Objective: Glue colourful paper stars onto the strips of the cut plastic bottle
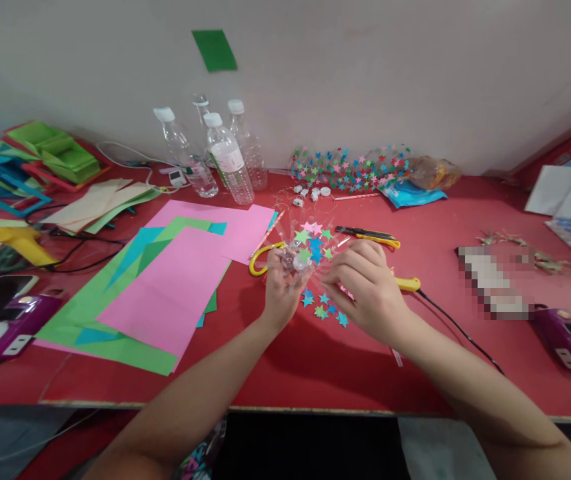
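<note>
A: Where's the clear plastic piece [302,261]?
B: Table centre, in the left hand [281,288] — floppy strips, flat paper stars [316,247]. Right hand [372,287] at 3 o'clock, fingers narrow — can't tell its grip. Ribbed bottles [230,160] 11 o'clock, red table [340,383], grey wall [340,87].

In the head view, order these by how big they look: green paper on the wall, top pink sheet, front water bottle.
1. Top pink sheet
2. Front water bottle
3. Green paper on the wall
</note>
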### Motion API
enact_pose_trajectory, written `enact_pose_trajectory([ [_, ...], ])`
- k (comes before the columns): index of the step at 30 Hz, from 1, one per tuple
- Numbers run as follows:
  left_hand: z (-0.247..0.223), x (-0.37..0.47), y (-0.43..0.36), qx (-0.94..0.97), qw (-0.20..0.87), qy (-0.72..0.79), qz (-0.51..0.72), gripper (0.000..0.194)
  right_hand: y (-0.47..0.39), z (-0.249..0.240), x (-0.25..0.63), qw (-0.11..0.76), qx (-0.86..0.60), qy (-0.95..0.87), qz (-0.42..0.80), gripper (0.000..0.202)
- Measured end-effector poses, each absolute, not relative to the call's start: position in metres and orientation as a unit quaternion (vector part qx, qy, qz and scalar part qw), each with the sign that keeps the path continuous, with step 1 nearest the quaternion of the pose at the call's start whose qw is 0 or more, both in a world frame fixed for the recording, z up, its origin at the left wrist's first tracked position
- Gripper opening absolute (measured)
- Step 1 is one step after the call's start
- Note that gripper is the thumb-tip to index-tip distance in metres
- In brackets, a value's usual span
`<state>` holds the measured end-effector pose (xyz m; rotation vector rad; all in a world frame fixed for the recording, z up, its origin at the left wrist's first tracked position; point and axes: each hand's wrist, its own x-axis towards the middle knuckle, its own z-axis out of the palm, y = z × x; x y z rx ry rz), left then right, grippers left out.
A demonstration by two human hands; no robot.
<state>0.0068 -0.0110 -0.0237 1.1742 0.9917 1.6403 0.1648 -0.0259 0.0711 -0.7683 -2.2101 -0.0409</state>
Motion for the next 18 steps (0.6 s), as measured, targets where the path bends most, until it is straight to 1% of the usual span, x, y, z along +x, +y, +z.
enact_pose_trajectory([
  [6, -0.0225, 0.0073, -0.0117, 0.475, 0.434, 0.393, 0.656, 0.037, -0.0275, 0.0704, 0.1657, 0.38, -0.277, -0.882, -0.039, 0.02],
  [11, -0.018, 0.007, -0.0122, 0.475, 0.425, 0.391, 0.664, 0.037, -0.0261, 0.0714, 0.1672, 0.369, -0.311, -0.875, -0.034, 0.008],
  [15, -0.0159, 0.0064, -0.013, 0.473, 0.424, 0.406, 0.657, 0.038, -0.026, 0.0719, 0.1686, 0.365, -0.31, -0.876, -0.054, 0.014],
  [18, -0.0207, 0.0054, -0.0114, 0.474, 0.423, 0.401, 0.66, 0.037, -0.0262, 0.0729, 0.1697, 0.359, -0.308, -0.879, -0.055, 0.013],
])
